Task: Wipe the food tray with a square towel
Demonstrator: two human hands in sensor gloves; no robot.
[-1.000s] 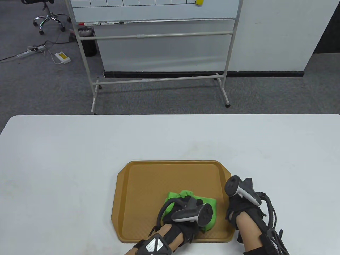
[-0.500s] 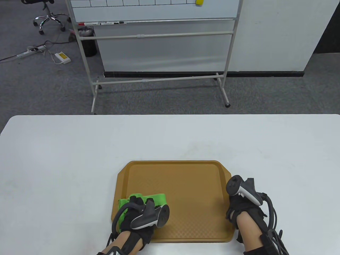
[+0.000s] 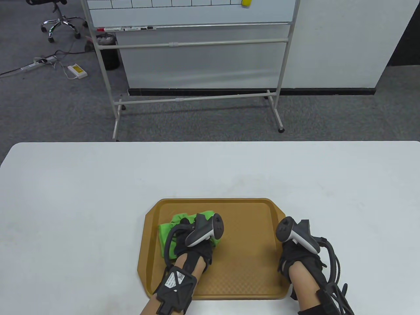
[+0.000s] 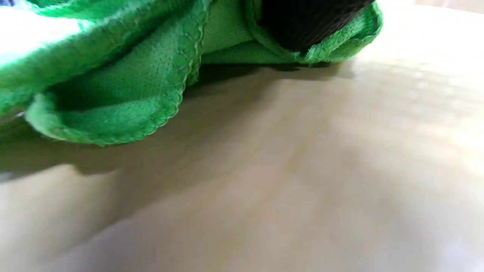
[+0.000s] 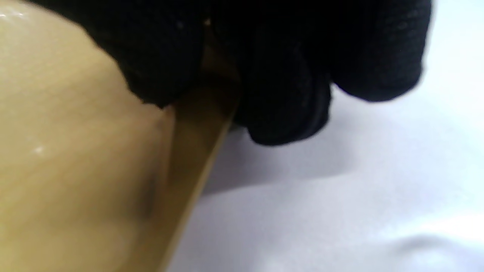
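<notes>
A brown food tray lies on the white table near the front edge. A crumpled green square towel sits on the tray's left far part. My left hand presses down on the towel, with the tracker above it. In the left wrist view the towel bunches around a black gloved finger on the tray floor. My right hand grips the tray's right rim. In the right wrist view its gloved fingers curl over the rim.
The white table stretches wide to the left, right and far side of the tray. Beyond the table's far edge stands a rolling whiteboard on grey carpet, with an office chair at the far left.
My left hand slid the towel from the tray's near right part to its near left corner, then away from me to the left far part. My right hand stayed on the rim.
</notes>
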